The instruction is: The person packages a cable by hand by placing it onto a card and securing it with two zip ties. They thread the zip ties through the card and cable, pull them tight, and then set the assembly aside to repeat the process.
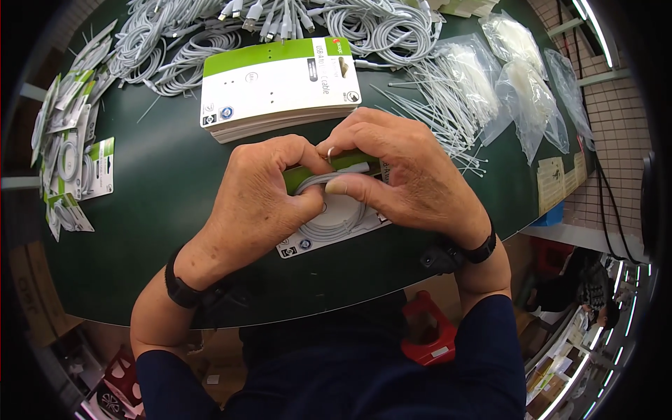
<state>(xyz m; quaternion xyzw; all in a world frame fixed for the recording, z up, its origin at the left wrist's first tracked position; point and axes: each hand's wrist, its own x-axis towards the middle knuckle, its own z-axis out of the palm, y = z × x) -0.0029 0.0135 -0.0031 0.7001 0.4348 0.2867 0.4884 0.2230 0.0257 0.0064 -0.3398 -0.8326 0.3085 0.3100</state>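
Note:
In front of me, near the table's front edge, lies a coiled light-grey cable against a white and green backing card. My left hand is closed at the left of the coil, its thumb and index finger bent over the cable and card. My right hand is closed at the right, thumb on the coil. Between the two index fingertips, above the coil, rises a thin white cable tie bent into a small loop. The fingers hide part of the card and coil.
Behind my hands stands a stack of backing cards. Loose cable ties and clear bags lie right. Coiled cables line the back. Carded cables are piled left on the green table.

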